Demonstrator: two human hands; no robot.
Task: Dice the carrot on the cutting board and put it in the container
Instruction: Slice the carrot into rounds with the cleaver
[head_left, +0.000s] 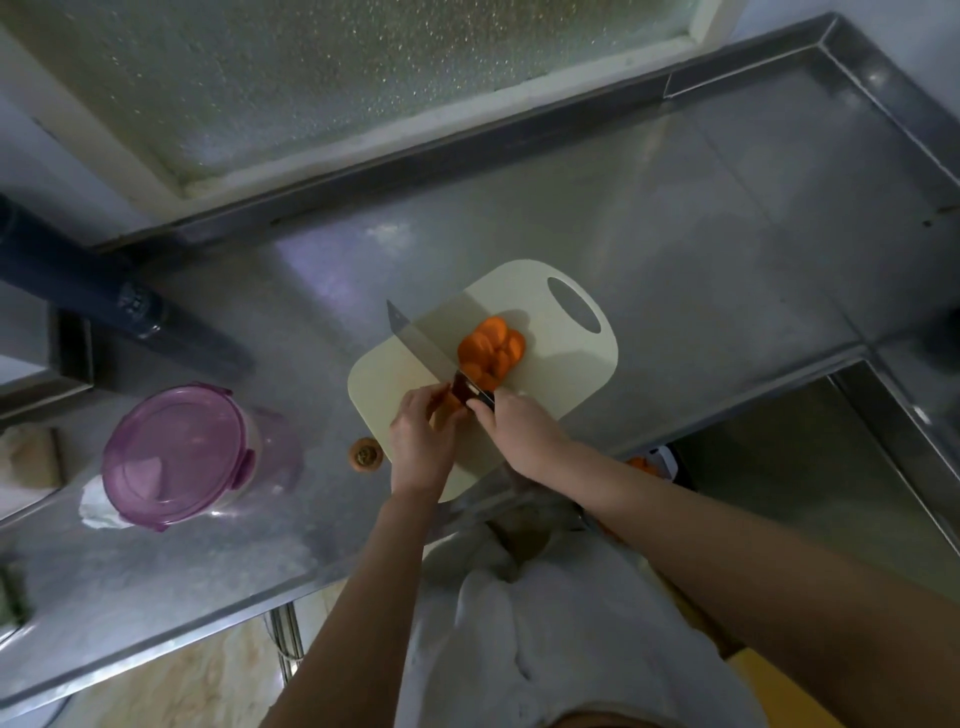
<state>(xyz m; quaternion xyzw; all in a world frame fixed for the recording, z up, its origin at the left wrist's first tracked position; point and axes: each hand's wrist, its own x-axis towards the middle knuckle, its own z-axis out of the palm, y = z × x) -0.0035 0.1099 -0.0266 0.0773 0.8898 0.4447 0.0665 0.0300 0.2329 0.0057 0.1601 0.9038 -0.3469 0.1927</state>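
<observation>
A cream cutting board (566, 358) lies on the steel counter. A pile of orange carrot slices (491, 348) rests on its middle. My left hand (421, 441) holds down a remaining carrot piece (449, 402) at the board's near edge. My right hand (524, 431) grips the dark handle of a knife (421, 340), whose blade points away to the far left, right beside the held piece. The round container with a purple lid (176, 457) stands shut on the counter to the left.
A cut carrot end (366, 454) lies on the steel counter (701, 249) left of the board. A sink basin (810, 467) opens at the right. A dark pipe (104, 301) crosses the far left. White paper (96, 506) lies under the container.
</observation>
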